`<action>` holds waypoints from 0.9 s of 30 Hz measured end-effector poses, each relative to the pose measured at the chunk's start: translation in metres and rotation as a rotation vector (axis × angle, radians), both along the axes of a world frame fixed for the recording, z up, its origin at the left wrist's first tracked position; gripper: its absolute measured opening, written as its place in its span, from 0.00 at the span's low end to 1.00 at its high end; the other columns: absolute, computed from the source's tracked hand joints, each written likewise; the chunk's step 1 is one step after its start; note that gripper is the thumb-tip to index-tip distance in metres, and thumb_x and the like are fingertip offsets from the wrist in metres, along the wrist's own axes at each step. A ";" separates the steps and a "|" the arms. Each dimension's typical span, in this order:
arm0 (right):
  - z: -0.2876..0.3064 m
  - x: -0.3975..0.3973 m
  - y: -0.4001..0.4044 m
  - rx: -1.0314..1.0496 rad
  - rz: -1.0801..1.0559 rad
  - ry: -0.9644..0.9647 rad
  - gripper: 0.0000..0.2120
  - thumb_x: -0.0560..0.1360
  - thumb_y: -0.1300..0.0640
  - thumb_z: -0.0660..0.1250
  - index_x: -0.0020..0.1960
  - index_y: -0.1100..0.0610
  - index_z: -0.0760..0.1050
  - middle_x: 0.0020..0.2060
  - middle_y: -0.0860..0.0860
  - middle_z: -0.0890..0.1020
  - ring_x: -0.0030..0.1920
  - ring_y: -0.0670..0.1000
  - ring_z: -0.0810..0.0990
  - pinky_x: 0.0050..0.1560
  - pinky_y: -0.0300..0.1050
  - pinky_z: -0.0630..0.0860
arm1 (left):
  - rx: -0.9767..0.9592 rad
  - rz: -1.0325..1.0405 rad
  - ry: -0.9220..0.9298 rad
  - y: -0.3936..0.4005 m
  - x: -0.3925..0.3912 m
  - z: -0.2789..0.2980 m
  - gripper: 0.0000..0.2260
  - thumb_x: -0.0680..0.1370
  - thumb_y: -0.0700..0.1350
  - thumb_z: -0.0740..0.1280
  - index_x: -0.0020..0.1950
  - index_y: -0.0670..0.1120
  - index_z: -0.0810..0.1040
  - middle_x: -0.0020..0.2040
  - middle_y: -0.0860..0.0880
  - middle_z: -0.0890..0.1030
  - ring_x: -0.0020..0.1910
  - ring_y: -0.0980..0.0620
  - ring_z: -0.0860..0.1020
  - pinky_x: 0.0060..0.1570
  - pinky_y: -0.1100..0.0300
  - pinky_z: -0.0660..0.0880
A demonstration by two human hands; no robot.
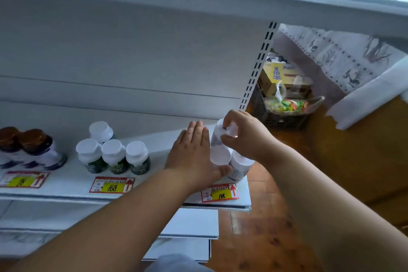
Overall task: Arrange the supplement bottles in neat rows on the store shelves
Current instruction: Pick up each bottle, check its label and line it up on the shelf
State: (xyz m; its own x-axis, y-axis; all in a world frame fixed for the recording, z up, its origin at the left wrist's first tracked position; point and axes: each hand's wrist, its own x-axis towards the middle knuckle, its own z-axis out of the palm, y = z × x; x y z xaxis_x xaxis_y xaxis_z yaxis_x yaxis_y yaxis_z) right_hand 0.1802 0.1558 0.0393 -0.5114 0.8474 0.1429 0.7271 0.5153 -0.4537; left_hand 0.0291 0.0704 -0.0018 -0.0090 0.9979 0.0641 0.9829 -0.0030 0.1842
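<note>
A white shop shelf (72,185) runs across the lower left of the frame, with a wood floor (331,172) on the right. Yellow price tags (111,185) sit along its front edge.

At the shelf's right end, in the middle of the frame, stands a small bunch of white-capped bottles (220,155). The left hand (194,157) lies flat against their left side, fingers straight and together, gripping nothing. The right hand (245,134) pinches the cap of the back bottle (219,132) with its fingertips.

To do this well, I think the flat hand should stay like a wall while the other hand slides each bottle snug against it, one behind another, labels facing front.

These bottles are pale with round white caps; their labels are too blurry to read. To the left stand four green bottles (112,157), three in a row and one behind. In the far left are brown-capped bottles (33,148).
</note>
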 end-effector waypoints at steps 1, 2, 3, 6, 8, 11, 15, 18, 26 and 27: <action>-0.005 0.000 0.004 -0.013 0.038 -0.030 0.11 0.70 0.49 0.72 0.47 0.45 0.71 0.45 0.44 0.76 0.42 0.48 0.75 0.36 0.37 0.70 | -0.007 -0.002 -0.001 0.000 0.001 -0.001 0.48 0.70 0.76 0.51 0.78 0.46 0.41 0.80 0.46 0.42 0.78 0.47 0.40 0.76 0.48 0.45; -0.010 0.000 0.006 -0.030 0.067 -0.049 0.09 0.70 0.47 0.71 0.47 0.44 0.73 0.45 0.43 0.76 0.43 0.47 0.76 0.37 0.37 0.72 | -0.010 -0.005 0.003 0.000 0.001 -0.001 0.47 0.70 0.75 0.50 0.78 0.47 0.42 0.80 0.47 0.42 0.78 0.47 0.40 0.76 0.48 0.46; -0.014 0.000 0.008 -0.052 0.089 -0.058 0.08 0.71 0.46 0.71 0.47 0.44 0.74 0.45 0.43 0.77 0.43 0.47 0.77 0.39 0.39 0.75 | -0.010 0.000 0.003 -0.001 0.002 -0.002 0.47 0.70 0.75 0.49 0.79 0.47 0.42 0.80 0.47 0.43 0.78 0.48 0.40 0.76 0.48 0.46; -0.025 0.000 0.013 -0.055 0.109 -0.035 0.05 0.73 0.47 0.69 0.48 0.44 0.76 0.45 0.41 0.77 0.45 0.46 0.77 0.45 0.43 0.77 | 0.004 0.019 -0.019 0.000 0.001 -0.003 0.48 0.67 0.76 0.47 0.79 0.48 0.44 0.80 0.48 0.44 0.78 0.49 0.40 0.76 0.50 0.46; -0.031 0.000 0.014 -0.024 0.113 -0.011 0.04 0.74 0.48 0.68 0.48 0.44 0.75 0.45 0.41 0.76 0.44 0.45 0.77 0.44 0.43 0.78 | 0.023 0.015 -0.020 0.000 0.000 -0.006 0.48 0.67 0.76 0.48 0.79 0.48 0.46 0.80 0.48 0.45 0.78 0.50 0.42 0.76 0.51 0.46; -0.038 -0.001 0.011 -0.012 0.113 0.027 0.03 0.75 0.49 0.65 0.49 0.44 0.72 0.44 0.42 0.75 0.41 0.44 0.75 0.39 0.39 0.75 | 0.044 -0.003 -0.006 0.000 -0.002 -0.010 0.48 0.68 0.76 0.50 0.79 0.48 0.46 0.80 0.49 0.46 0.78 0.50 0.42 0.74 0.54 0.42; -0.040 -0.006 0.008 0.044 0.126 0.012 0.02 0.78 0.50 0.60 0.50 0.46 0.69 0.42 0.41 0.72 0.38 0.43 0.73 0.35 0.34 0.71 | 0.048 -0.012 -0.002 0.000 -0.003 -0.012 0.49 0.67 0.77 0.50 0.79 0.48 0.44 0.80 0.49 0.46 0.78 0.50 0.42 0.72 0.55 0.40; -0.037 -0.007 0.007 0.067 0.124 -0.013 0.03 0.79 0.51 0.58 0.50 0.48 0.69 0.42 0.43 0.72 0.38 0.44 0.74 0.34 0.35 0.71 | 0.037 -0.027 0.012 0.002 -0.004 -0.012 0.51 0.65 0.77 0.50 0.79 0.48 0.44 0.80 0.48 0.46 0.78 0.49 0.41 0.71 0.54 0.39; -0.011 -0.005 -0.005 0.191 0.116 -0.050 0.06 0.79 0.52 0.58 0.52 0.51 0.72 0.47 0.48 0.77 0.45 0.50 0.76 0.42 0.44 0.73 | 0.099 -0.033 -0.024 -0.013 -0.016 0.002 0.51 0.65 0.78 0.53 0.78 0.50 0.47 0.80 0.49 0.49 0.78 0.49 0.47 0.73 0.54 0.45; -0.006 -0.009 -0.011 0.210 0.114 -0.041 0.07 0.80 0.52 0.58 0.53 0.51 0.73 0.48 0.48 0.78 0.46 0.51 0.75 0.45 0.46 0.73 | 0.119 -0.028 -0.033 -0.019 -0.021 0.006 0.50 0.65 0.78 0.53 0.77 0.49 0.48 0.79 0.49 0.52 0.77 0.49 0.50 0.73 0.53 0.48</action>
State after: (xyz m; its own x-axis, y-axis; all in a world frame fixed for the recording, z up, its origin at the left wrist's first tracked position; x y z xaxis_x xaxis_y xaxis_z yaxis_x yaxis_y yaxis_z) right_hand 0.1712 0.1446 0.0333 -0.6108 0.7380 0.2870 0.6748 0.6747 -0.2990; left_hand 0.0085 0.0513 0.0038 0.0148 0.9832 0.1822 0.9755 -0.0542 0.2131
